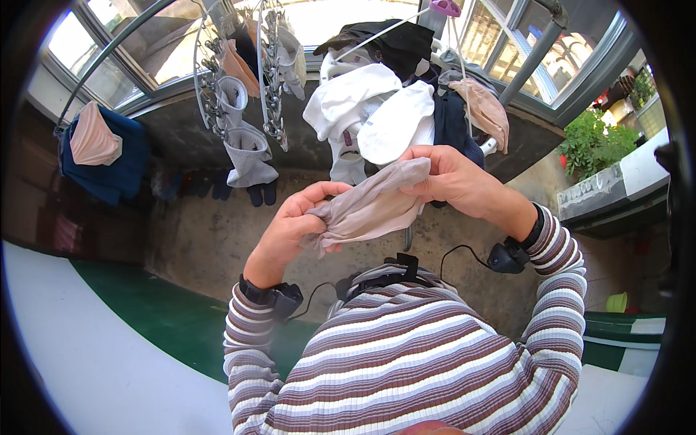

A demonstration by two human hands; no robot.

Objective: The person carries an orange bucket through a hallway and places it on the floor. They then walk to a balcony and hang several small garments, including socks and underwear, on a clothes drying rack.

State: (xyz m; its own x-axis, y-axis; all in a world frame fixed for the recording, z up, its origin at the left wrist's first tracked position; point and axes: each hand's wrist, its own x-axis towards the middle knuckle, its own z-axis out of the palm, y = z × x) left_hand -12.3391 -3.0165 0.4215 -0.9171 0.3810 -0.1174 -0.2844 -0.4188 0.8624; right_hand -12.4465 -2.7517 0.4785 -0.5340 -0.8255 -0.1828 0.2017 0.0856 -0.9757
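Note:
Between my two hands a thin greyish-pink sock or stocking is stretched sideways in the air. My left hand pinches its bunched end, thumb on top. At the other, higher end my right hand holds the fabric between thumb and fingers. Just beyond it, white socks hang from a drying rack with a purple hub. A beige garment, a dark navy piece and a black cloth hang on that same rack.
To the left hang clip hangers with grey socks. Farther left, a blue cloth and a pale pink cup-shaped piece hang from a curved bar. Windows line the back. A green plant stands at right.

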